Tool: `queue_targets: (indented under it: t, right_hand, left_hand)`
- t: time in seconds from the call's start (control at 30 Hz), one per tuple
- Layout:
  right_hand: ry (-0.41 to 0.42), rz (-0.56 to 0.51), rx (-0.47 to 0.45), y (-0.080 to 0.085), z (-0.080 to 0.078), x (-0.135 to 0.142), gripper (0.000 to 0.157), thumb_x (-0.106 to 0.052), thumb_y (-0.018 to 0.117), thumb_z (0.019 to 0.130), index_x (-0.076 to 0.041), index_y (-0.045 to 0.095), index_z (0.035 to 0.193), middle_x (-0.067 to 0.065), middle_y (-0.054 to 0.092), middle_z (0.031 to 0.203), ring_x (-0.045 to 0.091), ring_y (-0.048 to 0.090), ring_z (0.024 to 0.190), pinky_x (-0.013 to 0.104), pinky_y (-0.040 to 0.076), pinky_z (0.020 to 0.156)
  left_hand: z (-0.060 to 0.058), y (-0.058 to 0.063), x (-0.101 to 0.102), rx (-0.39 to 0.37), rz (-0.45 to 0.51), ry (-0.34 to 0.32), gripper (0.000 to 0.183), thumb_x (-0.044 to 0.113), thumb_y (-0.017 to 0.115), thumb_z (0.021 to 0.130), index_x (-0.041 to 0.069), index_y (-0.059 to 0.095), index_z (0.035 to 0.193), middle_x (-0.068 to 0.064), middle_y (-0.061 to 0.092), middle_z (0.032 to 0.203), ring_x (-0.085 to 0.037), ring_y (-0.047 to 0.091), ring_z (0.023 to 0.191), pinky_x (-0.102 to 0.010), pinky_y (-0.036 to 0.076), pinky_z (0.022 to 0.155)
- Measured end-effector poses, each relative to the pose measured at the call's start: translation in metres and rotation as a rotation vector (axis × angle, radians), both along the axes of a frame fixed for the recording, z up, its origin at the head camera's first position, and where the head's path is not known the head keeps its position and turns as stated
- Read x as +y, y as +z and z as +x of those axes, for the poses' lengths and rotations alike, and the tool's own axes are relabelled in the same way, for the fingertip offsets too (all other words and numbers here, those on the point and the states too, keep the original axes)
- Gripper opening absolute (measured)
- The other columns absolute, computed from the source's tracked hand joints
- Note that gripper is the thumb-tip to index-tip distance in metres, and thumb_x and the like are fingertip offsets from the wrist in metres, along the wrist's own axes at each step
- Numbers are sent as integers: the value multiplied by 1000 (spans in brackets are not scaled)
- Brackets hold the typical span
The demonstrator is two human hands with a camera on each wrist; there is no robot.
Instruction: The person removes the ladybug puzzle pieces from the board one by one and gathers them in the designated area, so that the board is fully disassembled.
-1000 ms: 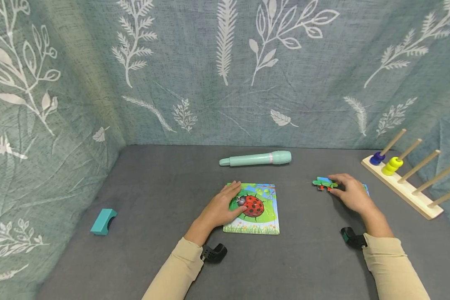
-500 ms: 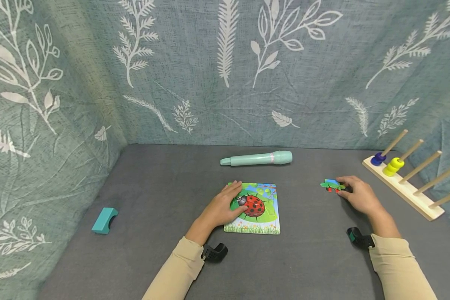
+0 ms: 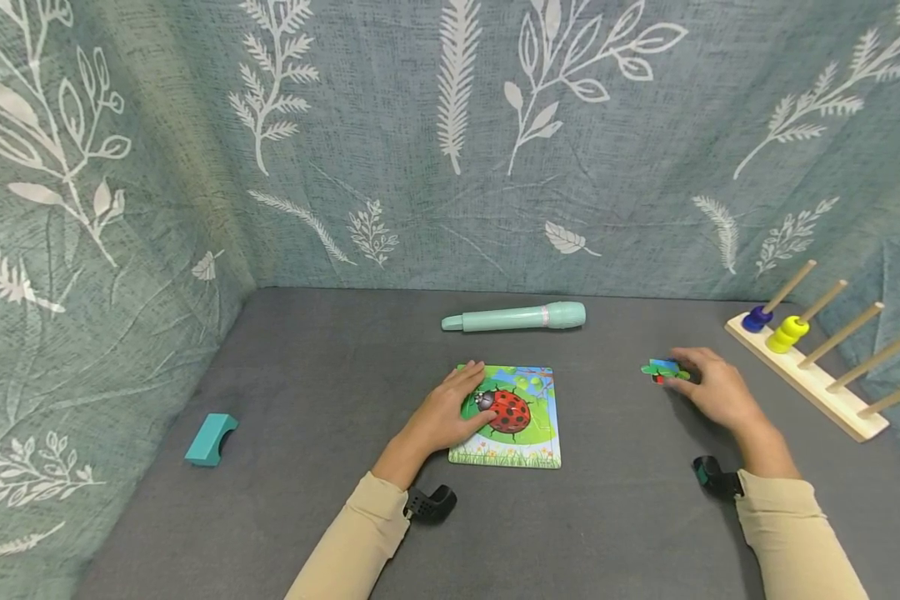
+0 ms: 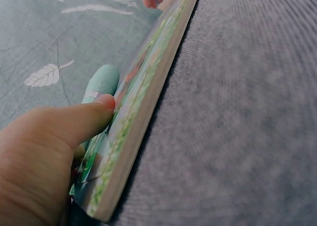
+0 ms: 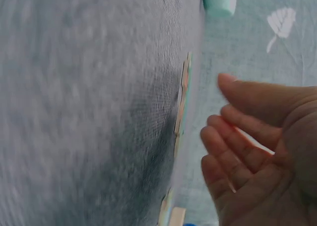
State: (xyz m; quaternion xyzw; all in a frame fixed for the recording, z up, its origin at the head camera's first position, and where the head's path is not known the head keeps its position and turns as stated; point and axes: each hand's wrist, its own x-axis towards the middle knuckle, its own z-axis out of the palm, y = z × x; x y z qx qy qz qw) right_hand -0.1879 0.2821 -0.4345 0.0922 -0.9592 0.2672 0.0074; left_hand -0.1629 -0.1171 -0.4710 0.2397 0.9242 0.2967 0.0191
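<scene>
A square ladybug jigsaw puzzle [image 3: 521,442] lies flat on the dark cloth in the middle. On its left side rests my left hand [image 3: 444,417], thumb extended over the picture; the left wrist view shows that thumb [image 4: 89,119] lying on the surface. To the right, my right hand [image 3: 716,392] is just above a few puzzle pieces [image 3: 662,367] in green, blue and red. The right wrist view has those pieces [image 5: 182,104] edge-on on the cloth, below the thumb and loosely bent fingers, which are apart from them. Another thin piece [image 5: 165,206] lies closer to the wooden base.
A mint-green microphone-shaped toy [image 3: 513,317] lies behind the puzzle. At the right stands a wooden peg stand [image 3: 810,379] with blue rings [image 3: 757,318] and yellow rings [image 3: 787,333]. A teal arch block [image 3: 210,439] sits at the far left. Patterned curtains [image 3: 420,167] close off the back.
The puzzle pieces slid a little to the right with my right hand, then stopped. The hand has since shifted slightly, its thumb covering more of them. My left hand stays on the puzzle.
</scene>
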Motion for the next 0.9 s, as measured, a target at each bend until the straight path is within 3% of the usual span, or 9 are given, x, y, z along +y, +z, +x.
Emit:
queue_targets:
  t: [0.17,0.4,0.7,0.9]
  right_hand:
    - [44,-82,15,8,6,-15,53,-15,66,89,11,47,131,32,50,126,49,51,111,61,44,91]
    - [109,-163,7,4,13,-51,52,-14,66,89,8,47,133,29,50,129,46,51,116,57,45,96]
    - [208,-273,-30,-2,20,-109,53,-15,69,87,2,50,134,21,54,130,40,54,118,51,45,102]
    - [292,-355,-53,2,24,-150,50,-14,67,88,2,51,133,19,55,128,37,55,117,50,46,101]
  left_hand:
    - [1,0,0,0,75,10,68,32,67,89,2,40,144,-13,34,152,-27,27,143,-44,25,119]
    - [2,-3,-6,1,159,15,69,29,70,87,0,40,143,-14,35,151,-29,28,142,-51,34,113]
    - [4,0,-17,4,34,-1,73,36,68,87,5,37,146,-12,32,153,-27,27,143,-49,29,116]
    - [6,1,-17,-7,25,13,77,39,68,87,5,35,147,-10,30,154,-27,23,145,-51,30,115]
